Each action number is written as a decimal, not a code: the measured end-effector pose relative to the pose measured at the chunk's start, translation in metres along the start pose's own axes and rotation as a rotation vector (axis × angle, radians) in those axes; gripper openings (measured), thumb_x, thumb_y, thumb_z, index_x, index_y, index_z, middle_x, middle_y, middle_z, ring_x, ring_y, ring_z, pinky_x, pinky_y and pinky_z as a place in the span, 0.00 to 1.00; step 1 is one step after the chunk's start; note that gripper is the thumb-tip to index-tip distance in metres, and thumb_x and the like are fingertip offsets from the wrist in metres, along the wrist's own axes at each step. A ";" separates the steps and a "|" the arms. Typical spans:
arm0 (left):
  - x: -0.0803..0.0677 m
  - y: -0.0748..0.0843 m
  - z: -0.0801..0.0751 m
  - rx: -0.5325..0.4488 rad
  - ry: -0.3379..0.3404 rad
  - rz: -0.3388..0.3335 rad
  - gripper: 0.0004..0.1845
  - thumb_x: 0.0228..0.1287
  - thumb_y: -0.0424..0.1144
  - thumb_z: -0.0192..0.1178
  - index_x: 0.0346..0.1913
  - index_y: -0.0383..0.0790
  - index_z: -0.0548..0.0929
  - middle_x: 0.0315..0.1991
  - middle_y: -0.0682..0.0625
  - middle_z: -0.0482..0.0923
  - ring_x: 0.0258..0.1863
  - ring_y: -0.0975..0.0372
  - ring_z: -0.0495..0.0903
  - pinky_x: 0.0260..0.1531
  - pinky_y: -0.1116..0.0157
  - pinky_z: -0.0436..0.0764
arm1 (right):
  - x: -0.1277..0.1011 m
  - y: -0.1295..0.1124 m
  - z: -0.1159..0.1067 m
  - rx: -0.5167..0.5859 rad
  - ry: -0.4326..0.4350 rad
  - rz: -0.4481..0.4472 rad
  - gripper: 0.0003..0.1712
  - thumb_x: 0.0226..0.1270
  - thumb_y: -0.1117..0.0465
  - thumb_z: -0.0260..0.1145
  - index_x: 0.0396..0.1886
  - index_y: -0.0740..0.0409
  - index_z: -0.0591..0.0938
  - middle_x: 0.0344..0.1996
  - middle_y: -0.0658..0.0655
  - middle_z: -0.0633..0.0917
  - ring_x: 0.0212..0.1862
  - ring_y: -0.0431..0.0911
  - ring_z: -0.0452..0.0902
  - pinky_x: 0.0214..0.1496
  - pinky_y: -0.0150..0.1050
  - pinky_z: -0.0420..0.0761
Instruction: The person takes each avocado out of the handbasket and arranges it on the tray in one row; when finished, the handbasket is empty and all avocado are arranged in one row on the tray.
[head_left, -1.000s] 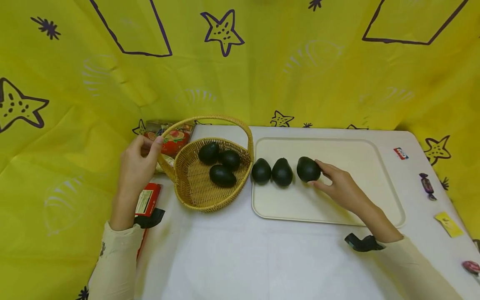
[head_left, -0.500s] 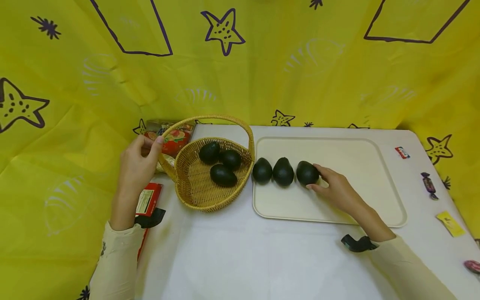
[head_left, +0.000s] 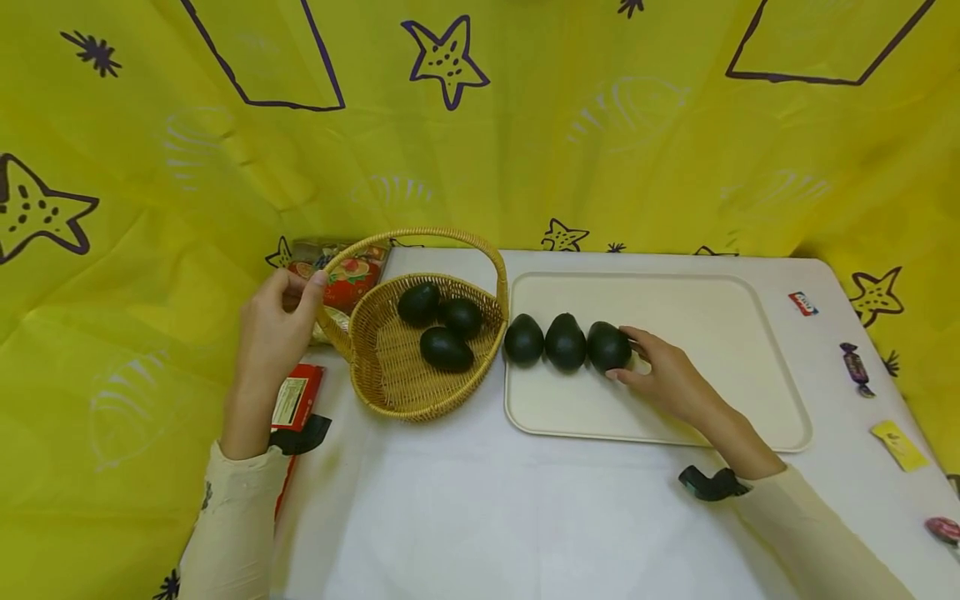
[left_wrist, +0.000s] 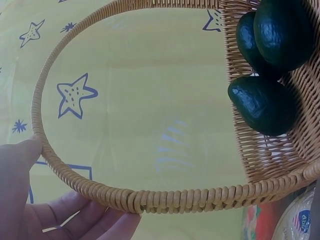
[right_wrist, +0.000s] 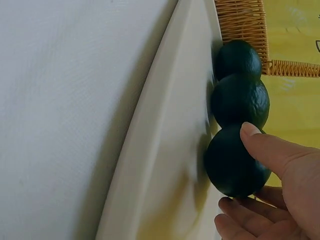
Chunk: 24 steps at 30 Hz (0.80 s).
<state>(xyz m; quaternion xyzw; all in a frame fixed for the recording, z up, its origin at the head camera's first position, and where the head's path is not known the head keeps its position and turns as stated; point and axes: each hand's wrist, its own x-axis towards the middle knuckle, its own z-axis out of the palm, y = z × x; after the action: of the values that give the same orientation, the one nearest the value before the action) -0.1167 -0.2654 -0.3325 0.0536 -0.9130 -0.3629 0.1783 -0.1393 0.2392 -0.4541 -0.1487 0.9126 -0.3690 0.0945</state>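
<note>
Three dark green avocados stand in a row on the cream tray (head_left: pixel 712 308). My right hand (head_left: pixel 660 375) holds the rightmost avocado (head_left: pixel 607 346) (right_wrist: pixel 231 162), which touches the middle avocado (head_left: pixel 565 342) (right_wrist: pixel 239 101); the left avocado (head_left: pixel 522 340) (right_wrist: pixel 238 58) is beside it. Three more avocados (head_left: pixel 444 325) (left_wrist: pixel 263 104) lie in the wicker basket (head_left: pixel 390 367). My left hand (head_left: pixel 277 321) (left_wrist: pixel 55 215) grips the basket's handle (head_left: pixel 330 321) (left_wrist: pixel 165 199) at its left end.
Snack packets (head_left: pixel 341 271) lie behind the basket, and a red packet (head_left: pixel 296 400) sits under my left forearm. Wrapped sweets (head_left: pixel 855 367) and a yellow slip (head_left: pixel 898 446) lie along the table's right edge. Yellow star-print cloth (head_left: pixel 480 125) hangs behind.
My right hand slid the rightmost avocado left along the tray until it met the middle one. The left hand and basket stayed still.
</note>
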 end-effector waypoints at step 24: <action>0.001 -0.001 0.000 -0.004 -0.003 0.019 0.27 0.79 0.61 0.54 0.43 0.36 0.81 0.41 0.42 0.83 0.40 0.57 0.78 0.44 0.63 0.73 | 0.001 -0.010 -0.016 -0.045 0.028 -0.019 0.48 0.73 0.44 0.73 0.82 0.61 0.64 0.76 0.70 0.70 0.69 0.75 0.71 0.68 0.70 0.72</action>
<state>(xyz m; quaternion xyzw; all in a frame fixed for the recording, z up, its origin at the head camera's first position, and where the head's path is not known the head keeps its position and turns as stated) -0.1177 -0.2669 -0.3330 0.0440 -0.9130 -0.3632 0.1805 -0.1427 0.2423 -0.4356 -0.1540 0.9205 -0.3514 0.0747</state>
